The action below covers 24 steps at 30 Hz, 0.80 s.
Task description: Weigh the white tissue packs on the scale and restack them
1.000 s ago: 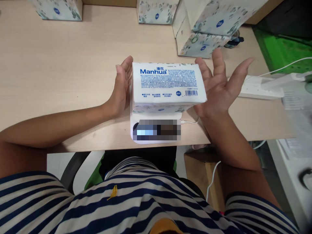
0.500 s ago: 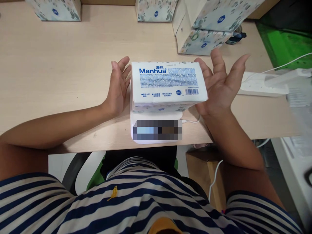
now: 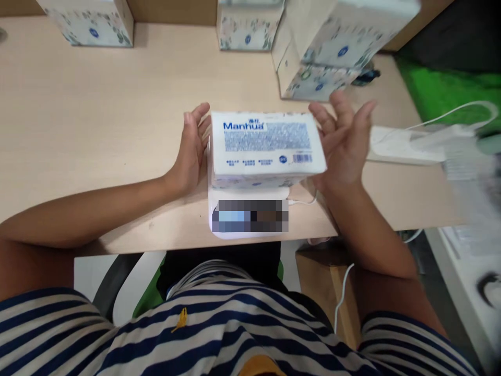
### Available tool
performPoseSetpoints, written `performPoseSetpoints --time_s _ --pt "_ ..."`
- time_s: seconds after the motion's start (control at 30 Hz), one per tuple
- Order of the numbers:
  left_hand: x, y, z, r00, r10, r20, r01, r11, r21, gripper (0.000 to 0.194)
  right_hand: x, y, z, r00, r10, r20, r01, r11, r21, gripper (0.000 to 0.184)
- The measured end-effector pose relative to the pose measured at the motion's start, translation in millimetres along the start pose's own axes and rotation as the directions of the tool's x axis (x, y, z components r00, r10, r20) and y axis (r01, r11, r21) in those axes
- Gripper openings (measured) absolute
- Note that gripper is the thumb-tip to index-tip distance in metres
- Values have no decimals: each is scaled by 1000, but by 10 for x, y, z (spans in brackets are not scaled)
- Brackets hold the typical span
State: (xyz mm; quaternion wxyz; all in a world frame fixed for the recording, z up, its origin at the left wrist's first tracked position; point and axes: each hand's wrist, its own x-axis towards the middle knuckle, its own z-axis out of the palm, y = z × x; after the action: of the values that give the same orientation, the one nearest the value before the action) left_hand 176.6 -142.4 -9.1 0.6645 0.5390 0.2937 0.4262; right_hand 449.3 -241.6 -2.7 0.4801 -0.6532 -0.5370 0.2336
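A white tissue pack (image 3: pixel 266 143) with blue "Manhua" print sits on a white scale (image 3: pixel 223 196), whose display area is pixelated. At the pack's left end is my left hand (image 3: pixel 191 149), fingers extended and partly behind the pack's edge; whether it touches cannot be told. My right hand (image 3: pixel 342 143) is beside the right end, palm turned up and fingers spread, slightly blurred. Its fingertips reach close to the pack's far right corner. Neither hand grips the pack.
More tissue packs line the back of the table: one pack (image 3: pixel 96 23) at left, another (image 3: pixel 250 28) mid-back, and a stack (image 3: pixel 340 44) at right. A white power strip (image 3: pixel 407 146) with cables lies to the right. Below the table edge stands a cardboard box (image 3: pixel 321 266).
The view has shifted, so the table scene appears slightly lower. My right hand has drawn a little nearer to the pack, its fingers less spread. The pack stays on the scale.
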Motion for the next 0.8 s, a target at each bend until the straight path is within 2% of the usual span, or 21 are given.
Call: performPoseSetpoints --time_s 0.07,0.13,0.2,0.27,0.3,0.33,0.37,0.43,0.47,0.5,0.6,0.67,0.7,0.73,0.8 --pt "-29 -29 -43 1000 18 9 -17 998 -58 71 -20 -70 -20 995 -98 -31 92 982 -166 103" --pt "-43 -51 -73 1000 11 4 -11 994 -105 73 -50 -163 -94 973 -230 -30 194 880 -434 98" --pt "-45 -49 -81 994 -12 108 28 989 -145 73 -70 -283 -206 925 -377 -51 264 734 -626 91" --pt "-53 -15 -73 974 -12 228 51 985 -165 70 -78 -450 -296 872 -489 -36 340 655 -675 83" --pt "-62 7 -66 965 -6 261 53 983 -176 69 -78 -550 -313 855 -518 41 413 631 -657 80" --pt "-71 28 -58 962 0 274 55 980 -191 67 -75 -657 -307 833 -526 173 507 601 -618 80" --pt "-81 42 -49 961 1 277 59 977 -207 67 -66 -764 -278 791 -514 333 604 566 -561 84" --pt "-95 41 -32 961 -6 276 72 970 -230 69 -30 -959 -160 665 -435 606 737 510 -443 100" --pt "-98 26 -24 961 -11 277 79 969 -234 71 0 -1040 -82 624 -386 680 760 502 -413 108" --pt "-98 4 -19 961 -19 278 85 969 -230 73 39 -1109 -1 606 -338 720 762 505 -405 114" --pt "-60 -82 -25 969 -55 240 107 972 -211 76 206 -1270 207 588 -184 788 726 549 -413 122" --pt "20 -120 -63 983 -58 174 91 978 -186 78 373 -1380 286 575 -114 810 703 577 -417 119" --pt "81 -127 -96 992 -34 120 54 985 -162 77 481 -1442 314 582 -92 808 690 581 -431 117" --pt "155 -124 -137 999 -1 44 7 991 -132 74 608 -1505 342 604 -78 793 678 575 -459 115" --pt "320 -100 -230 989 49 -138 -60 995 -76 63 917 -1617 421 675 -75 734 654 520 -549 115"
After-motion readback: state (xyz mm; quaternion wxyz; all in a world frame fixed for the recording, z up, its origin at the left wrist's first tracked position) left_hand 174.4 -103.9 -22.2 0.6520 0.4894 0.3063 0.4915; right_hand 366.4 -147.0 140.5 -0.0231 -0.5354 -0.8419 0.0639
